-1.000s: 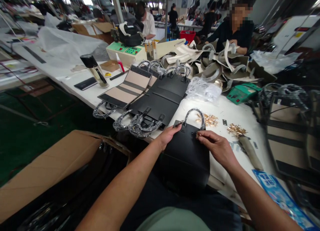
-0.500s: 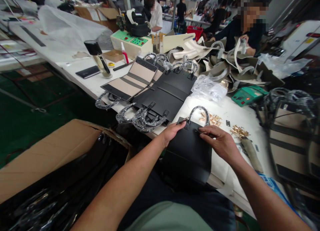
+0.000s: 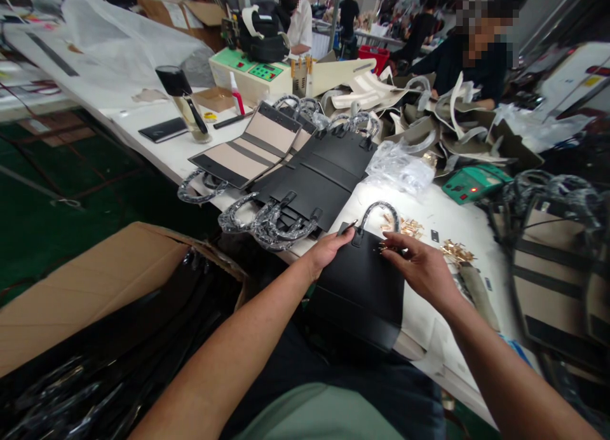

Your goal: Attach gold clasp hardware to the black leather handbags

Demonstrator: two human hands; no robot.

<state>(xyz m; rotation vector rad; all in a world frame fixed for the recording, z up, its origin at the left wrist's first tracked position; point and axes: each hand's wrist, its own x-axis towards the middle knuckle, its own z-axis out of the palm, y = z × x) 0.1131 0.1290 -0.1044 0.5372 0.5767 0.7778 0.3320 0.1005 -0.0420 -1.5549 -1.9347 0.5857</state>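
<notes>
A black leather bag panel point(image 3: 362, 287) with a plastic-wrapped handle point(image 3: 379, 211) lies at the near edge of the white table point(image 3: 431, 313), hanging over it toward me. My left hand point(image 3: 326, 249) grips the panel's upper left corner, fingers curled on the edge. At the panel's top right, my right hand point(image 3: 419, 268) pinches a small gold metal fitting point(image 3: 384, 248) against the leather. Loose gold fittings point(image 3: 455, 250) lie in small heaps just beyond my right hand.
A stack of black and beige bag panels point(image 3: 305, 173) with wrapped handles lies to the left. An open cardboard box point(image 3: 100, 294) of black parts stands at my lower left. A green device point(image 3: 469, 182), crumpled plastic point(image 3: 398, 166) and a seated person point(image 3: 471, 52) are across the table.
The view has shifted slightly. My right hand has moved a little up and to the right along the panel's top edge; my left hand stays on the corner.
</notes>
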